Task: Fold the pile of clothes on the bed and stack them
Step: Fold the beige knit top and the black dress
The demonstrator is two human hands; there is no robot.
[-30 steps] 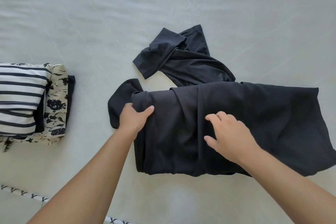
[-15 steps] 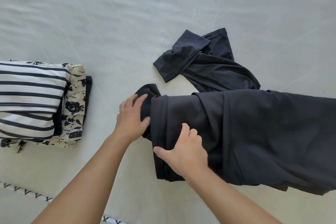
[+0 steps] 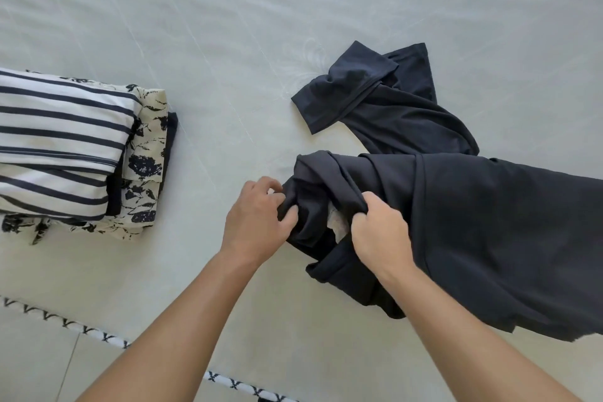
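Spread across a pale bed (image 3: 228,26), right of centre: a dark garment (image 3: 489,222), partly folded, one sleeve flung upward. At far left, well apart: a folded stack (image 3: 75,153), striped top uppermost, floral piece beneath. At the garment's left end: left hand (image 3: 257,222), fingers pinching bunched cloth; right hand (image 3: 380,232), fingers curled tight on a fold.

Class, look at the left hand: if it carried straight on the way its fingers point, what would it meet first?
The left hand already pinches the bunched end of the dark garment, fingers pointing up and right. Going on, it would likely meet more of that cloth, then the garment's folded sleeve; depth is unclear.
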